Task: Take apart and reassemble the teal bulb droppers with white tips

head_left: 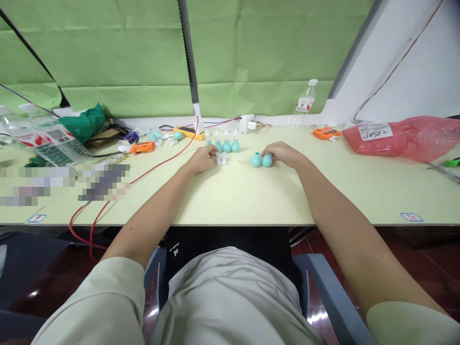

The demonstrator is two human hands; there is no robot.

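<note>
At the far left of the tabletop (pixel 237 201), water bottles (pixel 53 141) are seen beside a green bag (pixel 86 122), with an orange-handled tool (pixel 143 147) placed nearer the middle. The left hand (pixel 204 159) is lowered over the tabletop, its fingers bent beside small white pieces (pixel 222 159); whether anything is held in its grip cannot be told. Just behind these, four teal bulbs with pale nozzles (pixel 226 144) are stood upright in a row. Farther right, two bulbs without nozzles are set side by side: the open-necked left bulb (pixel 256 160) is left untouched, while the right bulb (pixel 267 161) is held near its top in the narrowed grip of the right hand (pixel 282 154). Beyond, a clear bottle (pixel 304 104), an orange cutter (pixel 326 132) and a red bag (pixel 398 137) are seen.
</note>
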